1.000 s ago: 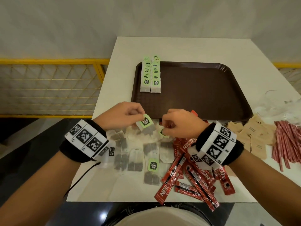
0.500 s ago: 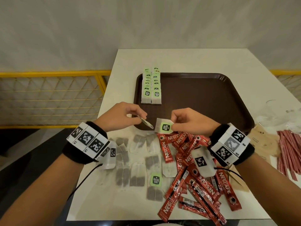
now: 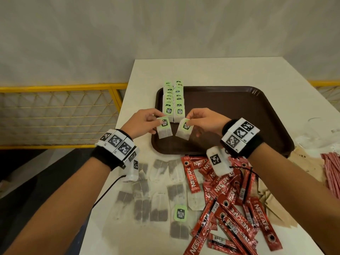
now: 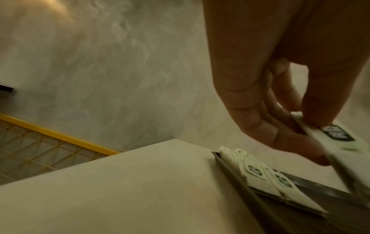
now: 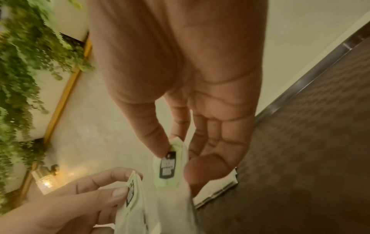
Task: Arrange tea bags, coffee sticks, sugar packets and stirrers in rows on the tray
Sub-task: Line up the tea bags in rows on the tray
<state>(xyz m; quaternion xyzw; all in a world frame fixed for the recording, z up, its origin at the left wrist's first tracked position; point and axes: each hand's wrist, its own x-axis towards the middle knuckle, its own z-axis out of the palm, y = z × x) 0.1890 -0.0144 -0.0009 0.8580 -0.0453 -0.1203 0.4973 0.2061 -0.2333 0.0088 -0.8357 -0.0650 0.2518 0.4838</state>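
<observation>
My left hand (image 3: 147,119) pinches a tea bag (image 3: 164,127) by its green tag; the same tea bag (image 4: 338,142) shows in the left wrist view. My right hand (image 3: 199,118) pinches a second tea bag (image 3: 184,129) the same way, seen close as the tea bag (image 5: 170,171) between thumb and forefinger. Both bags hang over the near left part of the brown tray (image 3: 239,111), just in front of two rows of tea bags (image 3: 173,100) laid along its left side. Loose tea bags (image 3: 158,196) and red coffee sticks (image 3: 230,199) lie on the table near me.
Brown sugar packets (image 3: 305,162) and red stirrers (image 3: 331,172) lie at the table's right edge, with clear plastic wrapping (image 3: 320,129) behind them. A yellow mesh railing (image 3: 58,111) runs past the table's left edge. The white table (image 3: 202,72) stands against a grey wall.
Both hands have lifted from the loose pile and moved forward over the tray's near left part, each carrying a tea bag. The head view has tilted down.
</observation>
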